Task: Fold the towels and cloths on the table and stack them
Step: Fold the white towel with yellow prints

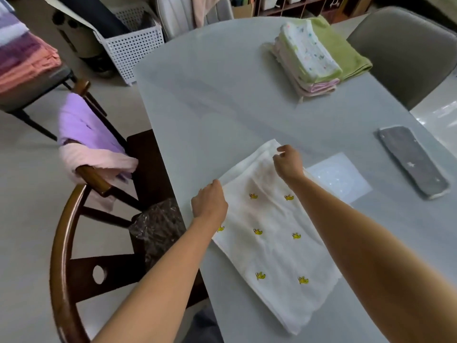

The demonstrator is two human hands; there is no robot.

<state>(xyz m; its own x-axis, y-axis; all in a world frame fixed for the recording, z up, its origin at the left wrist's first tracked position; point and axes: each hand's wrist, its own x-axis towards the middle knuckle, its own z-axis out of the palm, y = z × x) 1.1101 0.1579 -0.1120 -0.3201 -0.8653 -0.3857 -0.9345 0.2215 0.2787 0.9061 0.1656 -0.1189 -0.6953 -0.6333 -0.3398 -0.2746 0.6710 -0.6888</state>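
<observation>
Holding: left hand (209, 199) and right hand (288, 162) each pinch the cloth's (272, 243) far edge.
Axis: cloth runs lengthwise toward the person.

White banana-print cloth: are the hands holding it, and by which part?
Yes. Both hands grip the white cloth with yellow banana prints at its far edge: left hand at the far-left corner, right hand at the far-right corner.

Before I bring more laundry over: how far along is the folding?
Done: a stack of folded cloths sits at the table's far end. In hand: the left hand and right hand grip the far edge of a white banana-print cloth. Left: purple and pink cloths draped on the chair.
</observation>
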